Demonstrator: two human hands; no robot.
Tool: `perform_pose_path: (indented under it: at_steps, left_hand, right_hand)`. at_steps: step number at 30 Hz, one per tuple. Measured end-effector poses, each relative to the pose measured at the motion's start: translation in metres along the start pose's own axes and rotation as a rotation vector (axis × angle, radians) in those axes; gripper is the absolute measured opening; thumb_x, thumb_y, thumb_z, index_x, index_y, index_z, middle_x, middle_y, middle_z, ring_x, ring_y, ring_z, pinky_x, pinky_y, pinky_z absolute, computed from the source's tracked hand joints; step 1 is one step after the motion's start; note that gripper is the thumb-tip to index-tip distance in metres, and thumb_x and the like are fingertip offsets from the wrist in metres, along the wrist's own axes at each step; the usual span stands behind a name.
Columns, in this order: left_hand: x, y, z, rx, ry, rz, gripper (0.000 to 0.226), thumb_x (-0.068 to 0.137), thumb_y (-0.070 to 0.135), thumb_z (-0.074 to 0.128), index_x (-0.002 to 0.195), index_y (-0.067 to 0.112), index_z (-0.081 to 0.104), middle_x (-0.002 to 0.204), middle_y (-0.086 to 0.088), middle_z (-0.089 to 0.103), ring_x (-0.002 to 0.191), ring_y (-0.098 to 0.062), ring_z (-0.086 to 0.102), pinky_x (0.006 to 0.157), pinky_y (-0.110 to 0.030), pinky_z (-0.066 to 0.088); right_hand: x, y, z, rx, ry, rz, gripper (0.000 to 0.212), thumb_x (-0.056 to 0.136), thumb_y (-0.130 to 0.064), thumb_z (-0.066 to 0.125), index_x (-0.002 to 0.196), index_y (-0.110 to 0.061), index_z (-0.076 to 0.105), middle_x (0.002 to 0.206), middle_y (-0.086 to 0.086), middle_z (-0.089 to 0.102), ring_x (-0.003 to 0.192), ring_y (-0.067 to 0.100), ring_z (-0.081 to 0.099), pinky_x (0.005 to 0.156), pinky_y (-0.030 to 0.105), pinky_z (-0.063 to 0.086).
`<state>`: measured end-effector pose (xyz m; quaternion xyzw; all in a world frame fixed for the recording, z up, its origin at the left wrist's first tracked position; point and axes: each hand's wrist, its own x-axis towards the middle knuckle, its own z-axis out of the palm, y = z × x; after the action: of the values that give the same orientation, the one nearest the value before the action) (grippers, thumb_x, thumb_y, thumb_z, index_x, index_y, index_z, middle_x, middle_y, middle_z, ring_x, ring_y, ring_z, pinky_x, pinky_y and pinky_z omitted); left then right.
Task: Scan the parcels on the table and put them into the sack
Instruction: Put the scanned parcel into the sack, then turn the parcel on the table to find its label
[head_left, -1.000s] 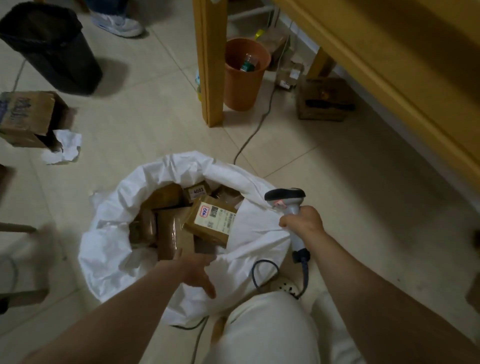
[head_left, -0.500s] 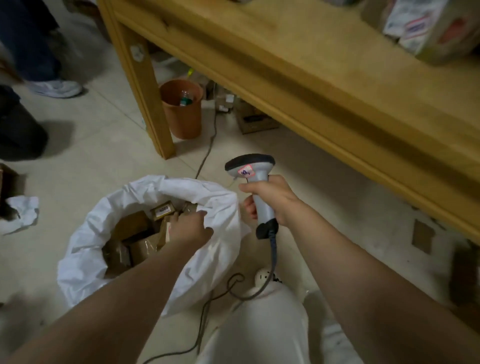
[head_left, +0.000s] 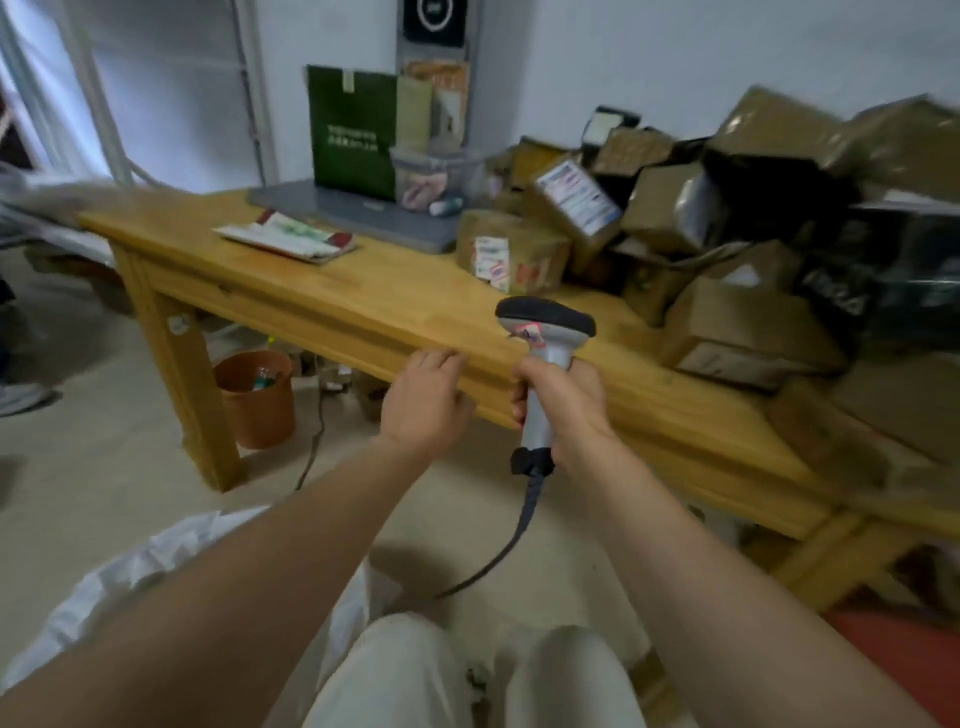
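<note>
So the table (head_left: 363, 291) runs across in front of both hands. The parcel pile (head_left: 753, 234) is heaped on it, ahead and to the right of them, with no real long axis. The sack (head_left: 156, 561) is on the floor, back under the left forearm. The closest pick looks like the taped brown parcel (head_left: 511, 254), straight beyond the scanner (head_left: 545, 338) and lying roughly crosswise. The right hand (head_left: 566, 410) is nearer the pile but is wrapped round the scanner handle. I'd guess the left hand (head_left: 423, 400) grabs instead: it's empty, fingers loosely curled, by the table's near edge. The scanner head partly blocks its way. A laptop (head_left: 358, 213) sits beyond the left hand.
</note>
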<state>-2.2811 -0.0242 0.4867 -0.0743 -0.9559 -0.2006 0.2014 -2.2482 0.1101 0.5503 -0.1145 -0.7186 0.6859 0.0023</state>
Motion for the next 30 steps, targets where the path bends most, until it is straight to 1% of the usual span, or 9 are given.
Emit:
perform_pose_path:
  at_steps: [3,8,12,15,17,20,22,25,30]
  left_hand:
    - [0.024,0.061,-0.014,-0.075,0.001,0.072,0.056,0.091,0.022,0.057,0.144,0.013,0.042,0.146,-0.006,0.043,0.135,-0.023,0.037,0.109,-0.034,0.031]
    - [0.063,0.159,-0.035,-0.298,0.041,0.147,0.050,0.093,0.024,0.057,0.141,0.015,0.046,0.141,-0.004,0.050,0.130,-0.021,0.044,0.102,-0.031,0.036]
    - [0.090,0.231,-0.049,-0.541,-0.013,0.151,0.047,0.090,0.028,0.059,0.134,0.014,0.053,0.128,-0.006,0.059,0.119,-0.025,0.055,0.096,-0.040,0.046]
    - [0.108,0.276,-0.052,-0.737,-0.190,0.006,0.058,0.089,0.040,0.059,0.132,0.002,0.051,0.130,-0.017,0.057,0.117,-0.033,0.055,0.097,-0.046,0.046]
    - [0.109,0.303,-0.057,-0.971,-0.394,-0.230,0.063,0.087,0.052,0.058,0.129,0.005,0.053,0.127,-0.016,0.057,0.111,-0.035,0.055,0.097,-0.045,0.045]
    - [0.110,0.328,-0.060,-1.180,-0.733,-0.511,0.056,0.087,0.060,0.054,0.087,0.004,0.053,0.092,-0.013,0.058,0.083,-0.031,0.054,0.086,-0.039,0.043]
    - [0.114,0.337,-0.053,-1.239,-0.858,-0.552,0.070,0.076,0.068,0.060,0.091,-0.001,0.059,0.093,-0.017,0.065,0.088,-0.033,0.062,0.091,-0.041,0.048]
    - [0.121,0.346,-0.045,-1.251,-0.909,-0.583,0.085,0.060,0.074,0.066,0.113,0.008,0.063,0.103,-0.018,0.069,0.095,-0.039,0.065,0.088,-0.053,0.048]
    - [0.124,0.350,-0.037,-1.262,-0.844,-0.622,0.071,0.063,0.061,0.072,0.114,0.012,0.062,0.105,-0.015,0.068,0.096,-0.038,0.063,0.090,-0.054,0.047]
  right_hand:
    - [-0.016,-0.032,-0.053,0.072,0.108,-0.104,0.014,0.079,0.001,0.061,0.067,-0.006,0.056,0.059,0.011,0.059,0.046,0.020,0.055,0.053,0.031,0.049]
    - [-0.038,-0.072,-0.130,0.203,0.253,-0.245,0.010,0.079,0.006,0.063,0.072,0.001,0.058,0.060,0.014,0.064,0.052,0.023,0.063,0.056,0.035,0.057]
    - [-0.051,-0.092,-0.173,0.358,0.365,-0.325,0.009,0.081,0.004,0.064,0.081,-0.004,0.060,0.065,0.013,0.066,0.052,0.020,0.062,0.053,0.030,0.055]
    - [-0.052,-0.096,-0.198,0.489,0.464,-0.372,0.013,0.083,0.000,0.065,0.092,-0.008,0.061,0.065,0.008,0.067,0.052,0.016,0.062,0.054,0.028,0.056]
    - [-0.051,-0.093,-0.211,0.560,0.546,-0.392,0.012,0.084,-0.001,0.066,0.091,-0.010,0.061,0.062,0.004,0.066,0.051,0.013,0.061,0.054,0.028,0.055]
    - [-0.052,-0.086,-0.226,0.620,0.632,-0.401,0.012,0.084,0.000,0.066,0.083,-0.011,0.060,0.064,0.005,0.065,0.050,0.012,0.059,0.054,0.028,0.054]
    - [-0.054,-0.084,-0.237,0.650,0.649,-0.401,0.011,0.084,0.001,0.066,0.091,-0.006,0.062,0.065,0.007,0.065,0.048,0.012,0.058,0.050,0.026,0.052]
    - [-0.056,-0.079,-0.250,0.644,0.633,-0.394,0.019,0.083,0.001,0.066,0.101,-0.005,0.061,0.065,0.008,0.065,0.049,0.013,0.059,0.050,0.026,0.052]
    - [-0.058,-0.071,-0.256,0.601,0.610,-0.393,0.019,0.084,-0.001,0.066,0.100,-0.009,0.062,0.066,0.006,0.066,0.052,0.013,0.060,0.053,0.026,0.053]
